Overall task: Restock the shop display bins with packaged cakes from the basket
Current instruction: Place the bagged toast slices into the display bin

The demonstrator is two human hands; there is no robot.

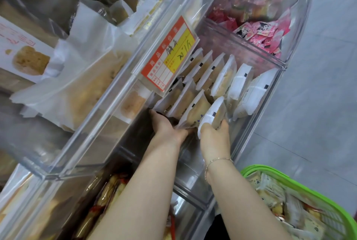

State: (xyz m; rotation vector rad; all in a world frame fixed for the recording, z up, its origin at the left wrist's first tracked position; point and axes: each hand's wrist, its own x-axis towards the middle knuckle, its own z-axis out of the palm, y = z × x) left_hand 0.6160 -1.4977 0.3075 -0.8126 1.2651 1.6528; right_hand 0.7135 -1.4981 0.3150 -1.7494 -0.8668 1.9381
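Left hand [164, 125]: fingertips hidden under the packaged cakes [195, 104]. Green basket [301, 187], below the right hand [214, 133]: cut off by the frame edge. Price tag [170, 54] print: illegible.

Upright cake packs [222, 77] crowd the bin's [270, 92] far end; its near end stays open.

We are looking down into a shop's snack display. Clear acrylic bins [257, 59] hold rows of individually wrapped cakes [222, 81] and pink sweet packets [264, 32]. A red and yellow handwritten price tag [170, 52] is clipped to one bin. A green shopping basket [301, 185] sits beside them.
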